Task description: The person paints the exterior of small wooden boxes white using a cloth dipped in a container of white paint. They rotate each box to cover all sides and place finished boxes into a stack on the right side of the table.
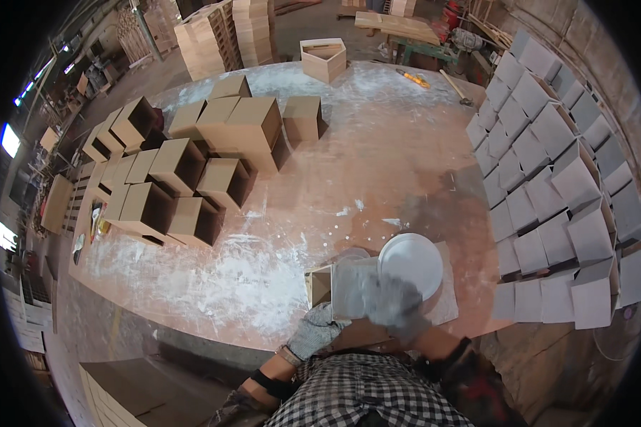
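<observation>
At the table's near edge, my left hand, in a grey knit glove, is closed on the lower edge of a small box. The brown inside of that box shows through its open end, and one side is pale grey and blurred. My right hand, gloved too, is smeared by motion beside the box, in front of a round white tub. Whether its fingers hold anything is hidden by the blur. The tub stands on a pale sheet.
Brown open boxes stand grouped at the left of the table, whose top bears white smears. Pale grey boxes are stacked along the right. A wooden box, a yellow-handled tool and a hammer lie at the far edge.
</observation>
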Motion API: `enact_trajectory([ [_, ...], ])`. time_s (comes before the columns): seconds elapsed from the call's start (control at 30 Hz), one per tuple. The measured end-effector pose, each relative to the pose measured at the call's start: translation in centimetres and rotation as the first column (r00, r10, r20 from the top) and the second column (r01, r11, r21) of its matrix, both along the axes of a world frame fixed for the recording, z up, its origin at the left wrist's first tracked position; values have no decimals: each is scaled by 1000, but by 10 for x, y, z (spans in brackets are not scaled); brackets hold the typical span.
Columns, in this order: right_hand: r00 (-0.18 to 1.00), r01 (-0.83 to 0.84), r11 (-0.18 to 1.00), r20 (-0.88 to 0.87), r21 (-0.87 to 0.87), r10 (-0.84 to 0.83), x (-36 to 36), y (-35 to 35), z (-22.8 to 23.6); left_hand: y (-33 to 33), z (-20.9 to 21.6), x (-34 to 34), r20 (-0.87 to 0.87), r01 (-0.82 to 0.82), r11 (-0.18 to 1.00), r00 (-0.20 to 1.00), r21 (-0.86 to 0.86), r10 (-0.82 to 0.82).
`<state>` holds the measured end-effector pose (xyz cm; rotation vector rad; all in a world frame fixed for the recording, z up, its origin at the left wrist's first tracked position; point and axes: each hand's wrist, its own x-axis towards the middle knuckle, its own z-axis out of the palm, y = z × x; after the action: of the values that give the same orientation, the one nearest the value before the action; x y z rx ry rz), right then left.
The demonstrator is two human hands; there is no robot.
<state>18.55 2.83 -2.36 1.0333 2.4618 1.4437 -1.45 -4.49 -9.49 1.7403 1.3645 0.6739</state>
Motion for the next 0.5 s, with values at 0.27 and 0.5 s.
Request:
enact_trajectory([
  [0.27, 766, -237, 814, -618, -531, -180, 13, 13, -40, 1, -4, -1, -40, 35, 989, 999, 143, -29],
  [0.5, 755, -258, 764, -617, -591, -222, 22, -22, -38, -2, -15, 2, 58, -39, 999, 997, -34, 41],
])
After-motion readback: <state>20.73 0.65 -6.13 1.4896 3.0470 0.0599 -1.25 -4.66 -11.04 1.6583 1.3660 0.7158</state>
